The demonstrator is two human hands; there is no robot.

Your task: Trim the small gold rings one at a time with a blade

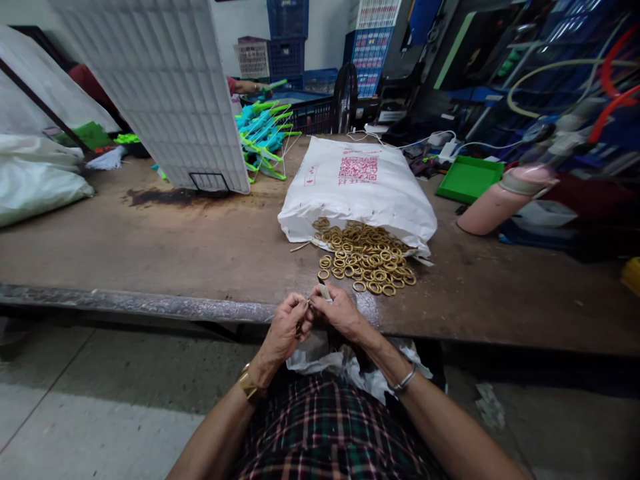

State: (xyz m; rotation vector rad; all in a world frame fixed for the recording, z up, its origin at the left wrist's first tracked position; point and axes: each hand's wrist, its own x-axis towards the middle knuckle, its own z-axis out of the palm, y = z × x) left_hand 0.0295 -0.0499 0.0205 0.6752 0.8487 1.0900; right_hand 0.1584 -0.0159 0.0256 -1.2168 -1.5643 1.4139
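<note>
OK, L hand (289, 327) & R hand (343, 312) meet at the fingertips by the table (125, 257) edge, R closed on a small dark-tipped tool (325, 291); can't tell what, if anything, L grips. Gold rings (373, 263) lie just beyond, in & outside the white sack's (313, 190) mouth; they look light, stiff, prob. slick, not fragile, so best pinched across the rim w/ thumb & index.

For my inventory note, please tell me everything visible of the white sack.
The white sack looks like woven plastic, with red characters and a red square code printed on top. It lies bulging on the brown table, its open mouth towards the near edge. Gold-coloured rings lie inside the mouth and spill out in front.
</note>
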